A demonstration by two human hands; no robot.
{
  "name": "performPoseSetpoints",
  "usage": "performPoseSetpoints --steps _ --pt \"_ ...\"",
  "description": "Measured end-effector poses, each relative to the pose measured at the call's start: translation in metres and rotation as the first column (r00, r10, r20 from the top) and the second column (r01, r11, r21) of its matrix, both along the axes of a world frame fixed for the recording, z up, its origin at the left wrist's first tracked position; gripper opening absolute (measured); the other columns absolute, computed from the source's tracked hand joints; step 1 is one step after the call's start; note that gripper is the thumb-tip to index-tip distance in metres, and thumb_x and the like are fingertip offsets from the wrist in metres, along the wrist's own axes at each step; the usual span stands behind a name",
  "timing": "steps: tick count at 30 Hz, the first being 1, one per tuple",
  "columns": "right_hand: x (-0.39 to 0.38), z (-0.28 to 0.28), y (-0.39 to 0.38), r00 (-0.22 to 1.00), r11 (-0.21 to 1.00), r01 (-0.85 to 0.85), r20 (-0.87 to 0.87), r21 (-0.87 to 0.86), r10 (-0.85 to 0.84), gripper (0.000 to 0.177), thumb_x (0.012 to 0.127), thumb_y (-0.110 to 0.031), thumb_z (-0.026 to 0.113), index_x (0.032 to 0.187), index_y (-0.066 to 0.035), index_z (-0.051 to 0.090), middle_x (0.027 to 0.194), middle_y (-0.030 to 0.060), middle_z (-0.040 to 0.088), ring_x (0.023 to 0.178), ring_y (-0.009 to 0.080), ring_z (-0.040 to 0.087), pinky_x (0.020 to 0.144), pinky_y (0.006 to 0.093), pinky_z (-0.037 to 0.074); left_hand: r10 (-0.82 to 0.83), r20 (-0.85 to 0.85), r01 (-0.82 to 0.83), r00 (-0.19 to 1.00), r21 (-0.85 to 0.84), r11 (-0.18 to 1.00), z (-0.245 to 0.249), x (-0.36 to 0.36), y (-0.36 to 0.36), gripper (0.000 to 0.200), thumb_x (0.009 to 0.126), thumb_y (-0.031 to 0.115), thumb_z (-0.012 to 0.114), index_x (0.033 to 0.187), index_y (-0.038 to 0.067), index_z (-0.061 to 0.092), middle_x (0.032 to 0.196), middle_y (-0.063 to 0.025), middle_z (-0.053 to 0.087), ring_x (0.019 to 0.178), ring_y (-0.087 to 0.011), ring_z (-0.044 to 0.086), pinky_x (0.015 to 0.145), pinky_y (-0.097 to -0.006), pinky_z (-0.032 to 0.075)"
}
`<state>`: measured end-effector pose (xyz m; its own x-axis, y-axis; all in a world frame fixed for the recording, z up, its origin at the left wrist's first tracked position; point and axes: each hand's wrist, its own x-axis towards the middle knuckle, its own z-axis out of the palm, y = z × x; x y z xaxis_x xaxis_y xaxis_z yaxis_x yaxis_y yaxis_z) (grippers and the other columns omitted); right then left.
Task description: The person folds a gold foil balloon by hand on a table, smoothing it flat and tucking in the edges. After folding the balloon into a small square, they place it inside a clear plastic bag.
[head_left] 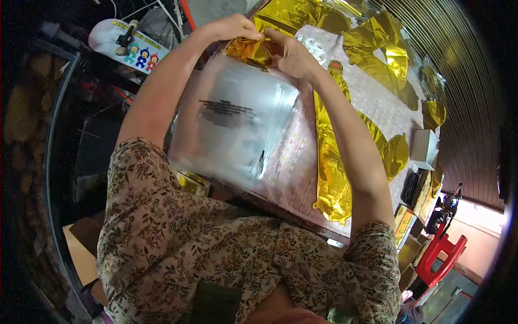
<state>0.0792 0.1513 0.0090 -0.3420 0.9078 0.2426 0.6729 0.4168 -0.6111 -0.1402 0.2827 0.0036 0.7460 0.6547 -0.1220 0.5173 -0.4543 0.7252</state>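
At the far side of the table, my left hand (236,28) pinches the edge of a crumpled piece of gold foil (249,52). Close beside it, my right hand (298,58) has its fingers closed on the same foil, with the fingertips partly hidden. Just below both hands lie clear plastic bags (226,129) with dark printed text, stacked flat near the table's left side. A long strip of gold foil (332,183) runs under my right forearm.
More gold foil sheets (377,48) are spread over the patterned tablecloth (294,156). A small white box (424,147) stands at the right edge. To the left is a skateboard (110,40) with cartoon figures; a red plastic stool (441,259) is at lower right.
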Motion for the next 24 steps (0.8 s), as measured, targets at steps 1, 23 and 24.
performPoseSetpoints --steps 1,23,24 --pt "-0.003 0.001 0.003 0.998 0.999 -0.033 -0.062 -0.043 0.030 0.064 0.085 -0.004 0.067 0.147 -0.001 0.051 0.116 0.0225 0.073 0.103 0.0310 0.070 0.094 0.0362 0.053 0.035 0.008 -0.035 0.999 -0.018 0.999 0.002 0.001 0.001 0.038 0.095 0.036 0.074 0.106 0.000 0.077 0.097 0.0000 0.073 0.093 -0.0100 0.064 0.083 -0.0277 0.051" --pt "-0.011 -0.010 0.028 0.983 0.977 0.184 -0.037 0.108 -0.181 0.022 0.097 -0.015 0.059 0.108 0.001 0.071 0.093 0.0292 0.067 0.088 0.0473 0.067 0.076 0.0474 0.053 0.143 0.394 -0.193 0.908 0.089 0.977 0.028 -0.037 -0.021 0.026 0.094 0.024 0.076 0.111 0.003 0.078 0.102 -0.0009 0.077 0.097 -0.0078 0.067 0.086 -0.0265 0.054" --pt "-0.012 -0.008 0.033 0.971 0.968 0.237 -0.060 0.083 -0.233 0.023 0.098 -0.018 0.060 0.103 0.000 0.072 0.093 0.0294 0.068 0.089 0.0471 0.068 0.079 0.0494 0.054 0.066 0.265 -0.073 0.962 0.013 0.997 0.042 -0.041 -0.030 0.025 0.093 0.021 0.076 0.111 0.003 0.078 0.102 -0.0015 0.076 0.097 -0.0081 0.068 0.084 -0.0262 0.054"
